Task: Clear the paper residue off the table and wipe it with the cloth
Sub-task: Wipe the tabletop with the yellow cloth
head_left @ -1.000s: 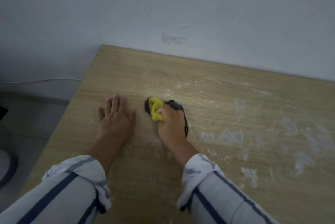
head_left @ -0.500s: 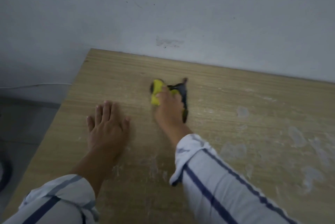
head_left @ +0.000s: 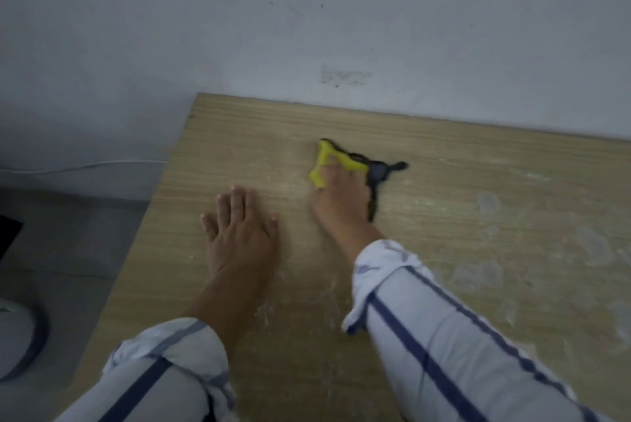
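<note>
Closest to the head camera I am watching through, the left sleeve (head_left: 153, 377) and right sleeve (head_left: 444, 336), white with dark blue stripes and rolled at the cuff, reach out over the wood-grain tabletop (head_left: 444, 162). Just past the cuffs, faint whitish smears streak the wood between the forearms. The left hand (head_left: 239, 230) lies flat on the tabletop near its left edge, fingers straight and together, holding nothing. To its right and a little farther out, the right hand (head_left: 341, 203) presses down on a crumpled yellow and dark cloth (head_left: 327, 157), fingers curled into the fabric and gripping it; the cloth's dark end trails out to the right of the knuckles. Pale patches of paper residue (head_left: 478, 275) dot the right half of the tabletop, well apart from the cloth. Off the left edge I see grey floor (head_left: 68, 234) and a thin white cable (head_left: 102, 164) along the foot of the wall. Beyond the tabletop's far edge rises the scuffed grey wall (head_left: 307, 29).
</note>
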`<action>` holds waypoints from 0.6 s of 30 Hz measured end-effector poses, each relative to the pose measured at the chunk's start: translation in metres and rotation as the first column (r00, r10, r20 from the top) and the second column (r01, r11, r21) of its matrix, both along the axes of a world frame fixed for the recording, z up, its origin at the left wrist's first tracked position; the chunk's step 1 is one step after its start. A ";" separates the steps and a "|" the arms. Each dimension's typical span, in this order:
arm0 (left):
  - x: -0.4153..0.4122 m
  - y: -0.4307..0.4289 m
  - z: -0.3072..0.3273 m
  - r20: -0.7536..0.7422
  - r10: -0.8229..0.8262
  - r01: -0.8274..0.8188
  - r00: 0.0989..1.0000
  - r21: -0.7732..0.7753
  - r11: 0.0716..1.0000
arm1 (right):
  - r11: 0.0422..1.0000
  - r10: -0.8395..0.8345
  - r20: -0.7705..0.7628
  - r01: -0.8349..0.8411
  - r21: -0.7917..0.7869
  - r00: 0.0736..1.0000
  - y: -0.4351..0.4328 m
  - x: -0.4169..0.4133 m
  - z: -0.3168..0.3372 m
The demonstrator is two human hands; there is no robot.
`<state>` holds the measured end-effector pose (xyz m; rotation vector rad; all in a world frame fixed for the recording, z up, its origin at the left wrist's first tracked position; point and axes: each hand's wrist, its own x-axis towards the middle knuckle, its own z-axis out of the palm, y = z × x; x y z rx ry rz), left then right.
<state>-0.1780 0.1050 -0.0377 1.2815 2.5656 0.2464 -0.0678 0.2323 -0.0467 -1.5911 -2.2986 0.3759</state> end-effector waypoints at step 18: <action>-0.082 -0.099 0.001 -0.014 -0.217 0.217 0.976 0.037 0.975 | 0.968 0.183 -0.037 -0.187 -0.170 0.982 -0.112 -0.103 0.008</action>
